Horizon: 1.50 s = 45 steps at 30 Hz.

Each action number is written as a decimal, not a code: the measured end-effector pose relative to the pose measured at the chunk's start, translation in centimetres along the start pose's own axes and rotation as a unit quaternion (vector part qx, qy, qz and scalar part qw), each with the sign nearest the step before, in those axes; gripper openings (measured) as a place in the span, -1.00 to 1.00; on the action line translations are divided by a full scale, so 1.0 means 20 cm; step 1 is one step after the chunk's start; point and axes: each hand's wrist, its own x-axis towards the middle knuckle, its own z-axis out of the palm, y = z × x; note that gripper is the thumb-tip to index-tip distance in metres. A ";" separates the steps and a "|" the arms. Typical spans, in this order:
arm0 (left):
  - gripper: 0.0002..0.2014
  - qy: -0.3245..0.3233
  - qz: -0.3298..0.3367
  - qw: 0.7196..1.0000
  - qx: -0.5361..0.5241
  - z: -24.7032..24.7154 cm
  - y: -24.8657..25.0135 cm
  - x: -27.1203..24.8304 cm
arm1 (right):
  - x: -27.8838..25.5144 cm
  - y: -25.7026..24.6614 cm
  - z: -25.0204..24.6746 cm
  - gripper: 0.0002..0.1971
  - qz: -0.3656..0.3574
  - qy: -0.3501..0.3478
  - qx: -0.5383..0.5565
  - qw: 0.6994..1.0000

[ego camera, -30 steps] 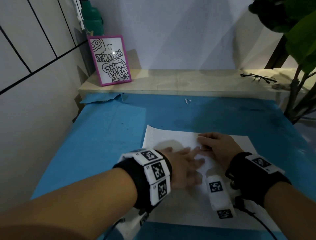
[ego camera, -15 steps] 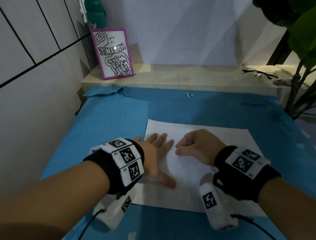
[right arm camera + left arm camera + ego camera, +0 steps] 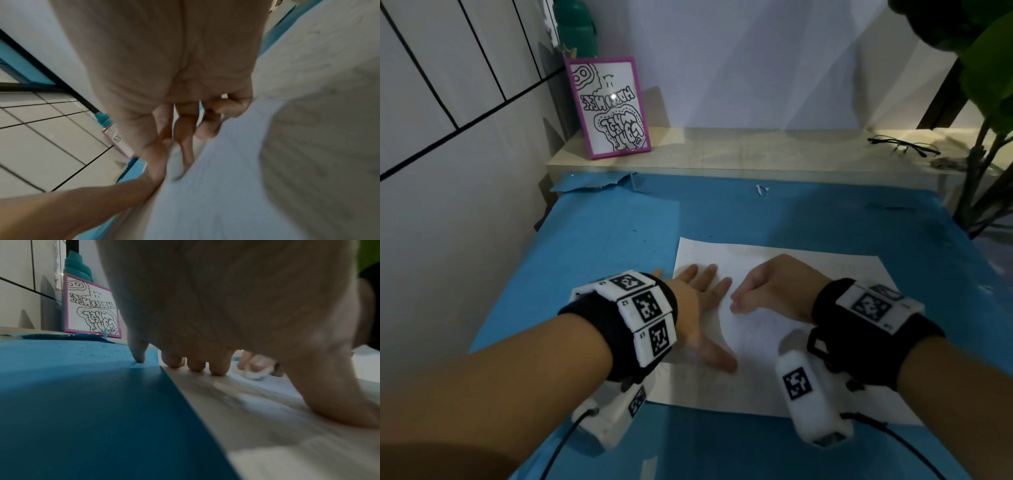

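Note:
A white paper sheet [image 3: 791, 359] lies flat on the blue table [image 3: 602, 257]. My left hand [image 3: 698, 298] presses on its left edge with straight, spread fingers; in the left wrist view the little finger touches the blue top and the other fingertips [image 3: 195, 365] rest on the paper [image 3: 267, 426]. My right hand [image 3: 767, 287] sits just to the right of it, fingers curled. It pinches a small white object [image 3: 255, 372] against the sheet. The right wrist view shows that white object [image 3: 174, 164] between the fingertips, blurred. I cannot tell what the object is.
A pink-framed drawing [image 3: 609, 106] and a green bottle [image 3: 575, 27] stand on the pale wooden shelf [image 3: 756, 150] behind the table. Glasses [image 3: 904, 149] lie at the shelf's right end, beside a leafy plant [image 3: 979, 68]. A tiled wall runs along the left.
My left hand has slid from the middle of the sheet to its left edge and spread flat. The right hand has shifted left with it, fingers staying curled.

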 end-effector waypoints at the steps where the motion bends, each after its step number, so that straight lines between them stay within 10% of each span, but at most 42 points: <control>1: 0.18 0.003 0.000 1.000 0.001 0.00 0.00 0.00 | 0.01 0.00 0.01 -0.91 -0.003 0.029 0.012 0.999; 45: 0.19 -0.004 0.000 1.000 -0.009 0.02 -0.01 0.01 | -0.06 0.05 -0.05 -0.88 0.005 -0.055 -0.034 0.998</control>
